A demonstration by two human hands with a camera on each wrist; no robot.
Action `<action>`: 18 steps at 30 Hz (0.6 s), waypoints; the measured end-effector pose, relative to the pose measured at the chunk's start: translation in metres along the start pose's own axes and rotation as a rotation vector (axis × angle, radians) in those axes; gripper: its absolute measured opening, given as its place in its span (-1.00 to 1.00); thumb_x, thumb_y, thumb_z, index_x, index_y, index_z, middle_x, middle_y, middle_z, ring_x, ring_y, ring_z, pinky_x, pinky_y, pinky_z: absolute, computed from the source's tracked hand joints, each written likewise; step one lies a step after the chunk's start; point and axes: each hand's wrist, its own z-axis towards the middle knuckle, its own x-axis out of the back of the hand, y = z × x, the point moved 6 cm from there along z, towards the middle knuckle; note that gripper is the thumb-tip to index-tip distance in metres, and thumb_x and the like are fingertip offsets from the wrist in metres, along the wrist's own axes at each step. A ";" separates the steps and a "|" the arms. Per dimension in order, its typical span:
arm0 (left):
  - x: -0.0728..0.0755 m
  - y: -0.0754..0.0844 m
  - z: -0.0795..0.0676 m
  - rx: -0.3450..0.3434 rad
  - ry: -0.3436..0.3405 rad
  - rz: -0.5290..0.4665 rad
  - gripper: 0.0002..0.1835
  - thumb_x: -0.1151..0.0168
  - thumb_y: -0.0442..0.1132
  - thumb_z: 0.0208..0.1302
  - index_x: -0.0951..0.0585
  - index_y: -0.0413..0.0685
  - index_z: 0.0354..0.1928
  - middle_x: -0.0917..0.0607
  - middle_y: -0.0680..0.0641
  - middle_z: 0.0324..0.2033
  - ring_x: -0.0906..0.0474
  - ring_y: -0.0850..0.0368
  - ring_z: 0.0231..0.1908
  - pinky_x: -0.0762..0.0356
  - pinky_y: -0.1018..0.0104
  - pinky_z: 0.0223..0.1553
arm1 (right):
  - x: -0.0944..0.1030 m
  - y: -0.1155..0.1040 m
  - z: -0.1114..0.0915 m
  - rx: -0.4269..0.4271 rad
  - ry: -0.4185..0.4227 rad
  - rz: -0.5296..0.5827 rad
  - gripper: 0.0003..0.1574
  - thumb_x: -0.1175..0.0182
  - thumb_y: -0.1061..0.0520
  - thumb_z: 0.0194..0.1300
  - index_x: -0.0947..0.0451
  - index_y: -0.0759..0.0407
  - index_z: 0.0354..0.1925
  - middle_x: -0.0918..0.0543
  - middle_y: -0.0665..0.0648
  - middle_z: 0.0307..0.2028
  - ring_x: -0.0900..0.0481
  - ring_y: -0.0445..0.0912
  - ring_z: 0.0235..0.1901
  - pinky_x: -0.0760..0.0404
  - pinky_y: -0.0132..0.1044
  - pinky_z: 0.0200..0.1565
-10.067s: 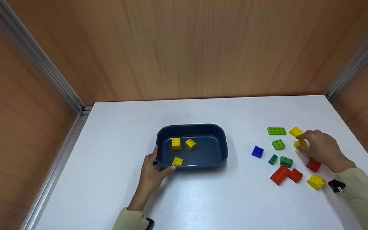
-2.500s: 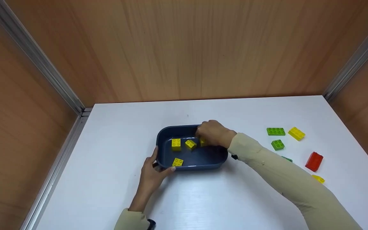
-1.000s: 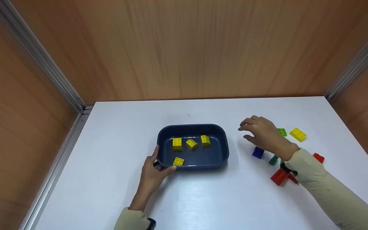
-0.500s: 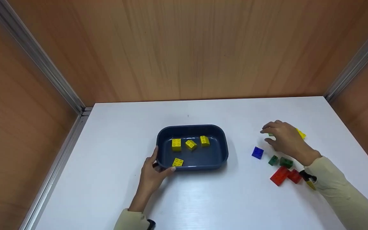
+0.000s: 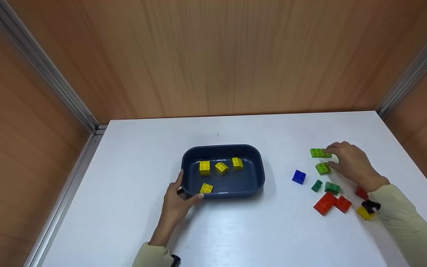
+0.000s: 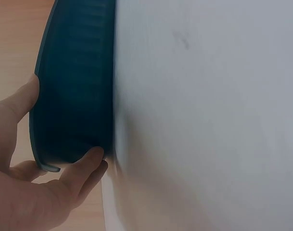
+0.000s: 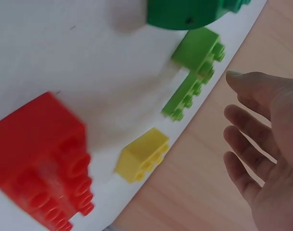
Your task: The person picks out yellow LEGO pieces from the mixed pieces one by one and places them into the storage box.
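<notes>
My left hand (image 5: 176,202) grips the near-left corner of a dark blue rectangular dish (image 5: 235,193), thumb at the rim; in the left wrist view, fingers (image 6: 83,168) curl at its outer wall. Inside lie several yellow toy bricks (image 5: 204,168). At the right, my right hand (image 5: 354,165) hovers over the loose bricks, thumb and fingers spread with nothing between them. Its fingertips overlap a long light green brick (image 5: 318,152) and a shorter light green brick (image 5: 323,168). A yellow brick (image 7: 144,154), hidden by the hand in the head view, shows in the right wrist view.
Left of the right hand lies a blue brick (image 5: 298,177). Nearer are dark green bricks (image 5: 332,188), red bricks (image 5: 324,204) and another yellow brick (image 5: 364,213) partly under the right wrist. A wooden panel (image 5: 235,55) stands behind the white table (image 5: 154,141).
A yellow brick my right hand pinched earlier now lies in the dish, let go there. That hand has travelled back right to the loose bricks. My left hand has stayed on the dish.
</notes>
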 end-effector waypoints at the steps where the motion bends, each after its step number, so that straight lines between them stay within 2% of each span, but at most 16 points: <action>1: 0.000 0.000 0.000 0.000 0.000 0.000 0.12 -0.62 -0.19 0.19 -0.13 -0.09 0.68 -0.46 -0.39 0.33 -0.50 -0.35 0.34 -0.59 -0.03 0.32 | 0.001 0.003 -0.001 -0.009 0.000 -0.004 -0.41 -0.59 0.37 0.09 -0.72 0.34 0.13 -0.72 0.42 0.07 -0.68 0.36 0.03 -0.71 0.28 0.07; 8: 0.000 0.000 -0.002 -0.014 0.001 -0.012 0.11 -0.60 -0.21 0.20 -0.12 -0.12 0.68 -0.47 -0.38 0.32 -0.51 -0.36 0.34 -0.61 -0.02 0.30 | 0.006 0.023 -0.010 -0.086 -0.006 0.021 -0.42 -0.54 0.35 0.17 -0.68 0.38 0.18 -0.64 0.48 0.17 -0.60 0.42 0.10 -0.64 0.34 0.13; 14: 0.000 0.000 -0.002 -0.012 -0.006 -0.017 0.11 -0.60 -0.21 0.21 -0.11 -0.11 0.68 -0.47 -0.38 0.31 -0.49 -0.37 0.35 -0.61 -0.03 0.30 | 0.011 0.036 -0.014 -0.139 -0.044 0.040 -0.42 -0.50 0.34 0.22 -0.65 0.38 0.21 -0.59 0.53 0.20 -0.55 0.47 0.11 -0.56 0.42 0.17; 18: 0.000 0.000 -0.002 -0.011 -0.011 -0.017 0.12 -0.60 -0.18 0.22 -0.11 -0.10 0.68 -0.46 -0.37 0.33 -0.49 -0.36 0.35 -0.59 -0.04 0.32 | 0.015 0.041 -0.013 -0.149 -0.051 0.031 -0.43 -0.49 0.35 0.22 -0.64 0.39 0.20 -0.59 0.55 0.19 -0.56 0.48 0.09 -0.57 0.43 0.15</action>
